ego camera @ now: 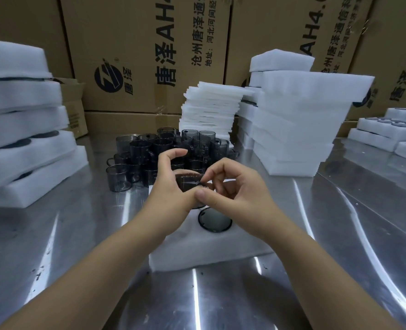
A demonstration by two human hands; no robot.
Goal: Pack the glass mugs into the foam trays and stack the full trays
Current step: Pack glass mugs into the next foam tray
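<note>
Mug between 2 hands, just above foam tray

The stacked cardboard boxes bear a round logo, "唐泽AH4", "沧州唐泽通信" and "地址:河北河间".

The shiny steel table carries a white foam tray directly under the left hand and right hand. Dark glass mugs cluster just beyond them. Stacked full trays sit far to their left, and a taller foam stack stands to their right.
</note>
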